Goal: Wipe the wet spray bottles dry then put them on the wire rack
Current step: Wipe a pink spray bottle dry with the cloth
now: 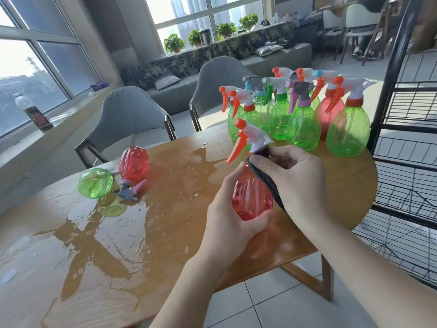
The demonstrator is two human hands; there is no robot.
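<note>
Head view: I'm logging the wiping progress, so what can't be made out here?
- Red bottle: far side hidden by grey cloth and right hand; left hand covers its base.
- Wire rack: cut off by right edge.
- Upright bottles: rear ones overlap, count unclear.

Left hand: forearm rising from the lower edge, palm cupped under the base of the red spray bottle, fingers wrapped around its far side, thumb stretched up along the near side. Right hand: forearm entering from the lower right, wrist bent inward, knuckles up, fingers curled over a dark cloth and pressing it against the bottle's neck and right flank. Both hands close together, thumbs almost meeting.
</note>
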